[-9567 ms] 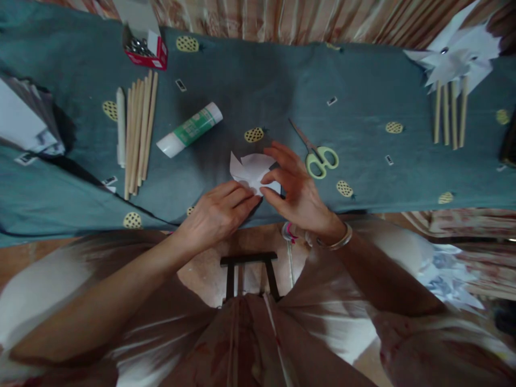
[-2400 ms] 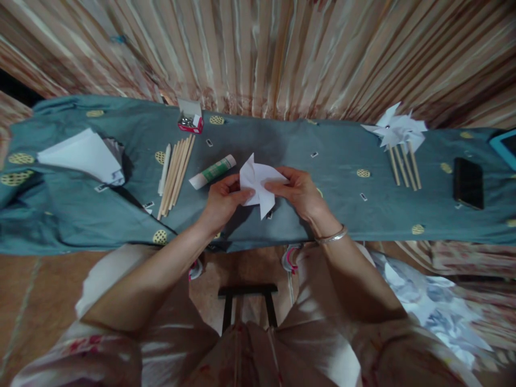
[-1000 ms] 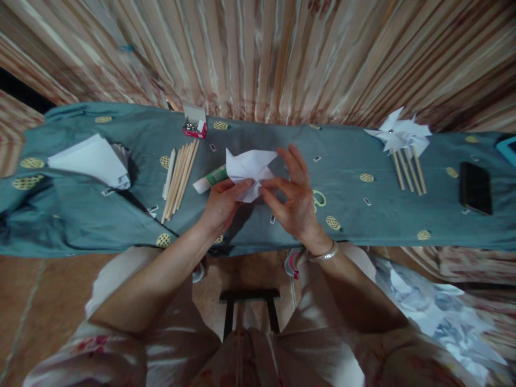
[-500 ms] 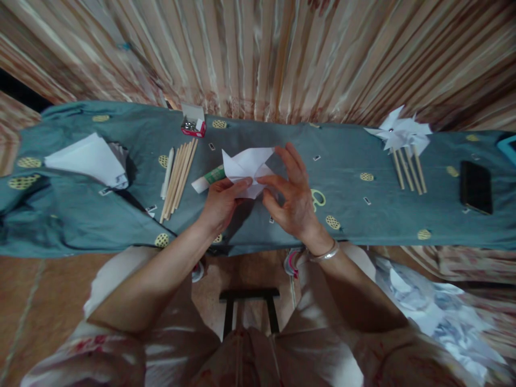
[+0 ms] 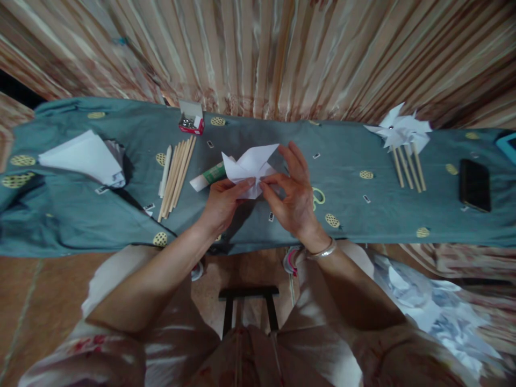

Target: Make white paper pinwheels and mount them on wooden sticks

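Note:
A white paper pinwheel (image 5: 253, 161) with folded blades is held above the middle of the cloth. My left hand (image 5: 223, 203) grips its lower left part, thumb on top near the centre. My right hand (image 5: 292, 196) pinches the lower right part between thumb and index finger, its other fingers raised. Behind the left hand lies a glue stick (image 5: 207, 177) with a green band, partly hidden by the paper. The yellow-green scissors handle (image 5: 319, 198) shows just right of my right hand; the rest of the scissors is hidden.
A teal patterned cloth (image 5: 342, 156) covers the narrow table. On the left are stacked white papers (image 5: 83, 158), wooden sticks (image 5: 177, 177) and a small red box (image 5: 191, 122) of metal pins. Finished pinwheels (image 5: 401, 129) and a phone (image 5: 474, 185) lie right; a plastic bag (image 5: 439, 317) holds white paper below.
My right thumb and index finger have closed together at the pinwheel's lower right, near its centre. The left hand keeps its hold, and the upper right blade sits slightly higher.

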Demonstrator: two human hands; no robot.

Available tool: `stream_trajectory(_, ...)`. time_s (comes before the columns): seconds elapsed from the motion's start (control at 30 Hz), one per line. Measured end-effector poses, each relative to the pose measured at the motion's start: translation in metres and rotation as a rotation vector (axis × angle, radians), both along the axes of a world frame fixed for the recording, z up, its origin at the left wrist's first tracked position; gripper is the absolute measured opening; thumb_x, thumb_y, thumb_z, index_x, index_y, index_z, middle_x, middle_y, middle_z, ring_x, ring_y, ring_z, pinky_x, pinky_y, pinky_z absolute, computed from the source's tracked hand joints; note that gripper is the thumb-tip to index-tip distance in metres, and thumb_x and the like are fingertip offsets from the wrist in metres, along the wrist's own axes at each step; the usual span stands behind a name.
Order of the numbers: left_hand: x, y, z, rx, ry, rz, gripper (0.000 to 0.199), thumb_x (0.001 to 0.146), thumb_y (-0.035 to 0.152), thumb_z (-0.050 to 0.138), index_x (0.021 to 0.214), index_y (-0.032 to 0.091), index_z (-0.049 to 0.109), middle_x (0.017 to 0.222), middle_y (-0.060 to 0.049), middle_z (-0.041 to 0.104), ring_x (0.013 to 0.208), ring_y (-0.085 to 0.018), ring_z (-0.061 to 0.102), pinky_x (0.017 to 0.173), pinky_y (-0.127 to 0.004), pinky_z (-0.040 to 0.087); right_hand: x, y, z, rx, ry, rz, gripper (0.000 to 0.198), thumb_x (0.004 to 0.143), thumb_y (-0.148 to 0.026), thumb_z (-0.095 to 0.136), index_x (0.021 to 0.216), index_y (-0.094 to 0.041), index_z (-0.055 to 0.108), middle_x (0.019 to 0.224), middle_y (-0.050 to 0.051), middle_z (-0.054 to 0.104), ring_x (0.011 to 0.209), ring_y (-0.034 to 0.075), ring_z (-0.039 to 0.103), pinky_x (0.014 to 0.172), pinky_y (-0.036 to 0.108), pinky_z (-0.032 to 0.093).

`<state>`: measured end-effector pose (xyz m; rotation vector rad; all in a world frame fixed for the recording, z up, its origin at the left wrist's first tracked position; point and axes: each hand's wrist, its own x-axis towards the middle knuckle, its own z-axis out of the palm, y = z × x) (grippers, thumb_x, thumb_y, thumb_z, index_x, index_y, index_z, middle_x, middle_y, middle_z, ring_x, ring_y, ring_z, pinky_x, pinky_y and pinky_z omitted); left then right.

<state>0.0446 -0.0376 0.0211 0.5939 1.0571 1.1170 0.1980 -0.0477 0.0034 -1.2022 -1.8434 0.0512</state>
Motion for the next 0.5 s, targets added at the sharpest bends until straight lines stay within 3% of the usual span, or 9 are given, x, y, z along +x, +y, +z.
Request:
stream_trajectory(0.3, 0.0008, -0.0002, -0.0045, 0.042, -0.011, -0.015, 0.016, 0.064, 0.024, 0.089, 0.072, 0.020, 0.076, 0.077, -0.001, 0.077, 0.075, -0.016, 0.070, 0.074, -0.028, 0.056, 0.0014, 0.0008, -0.0022, -0.028, 0.032, -0.005, 0.005, 0.091, -0.025, 0.065, 0.086, -0.024, 0.068, 0.150, 0.003, 0.054, 0.150, 0.028, 0.038, 0.122, 0.055, 0.037)
stream_trajectory(0.5, 0.0023, -0.0001, -0.0036, 0.036, -0.002, -0.007, 0.012, 0.067, 0.021, 0.088, 0.071, 0.022, 0.077, 0.078, 0.001, 0.077, 0.074, -0.014, 0.069, 0.075, -0.026, 0.055, 0.0024, 0.0013, -0.0026, -0.095, 0.070, 0.018, 0.006, 0.091, -0.026, 0.064, 0.086, -0.026, 0.069, 0.151, 0.002, 0.053, 0.152, 0.031, 0.035, 0.122, 0.061, 0.034)
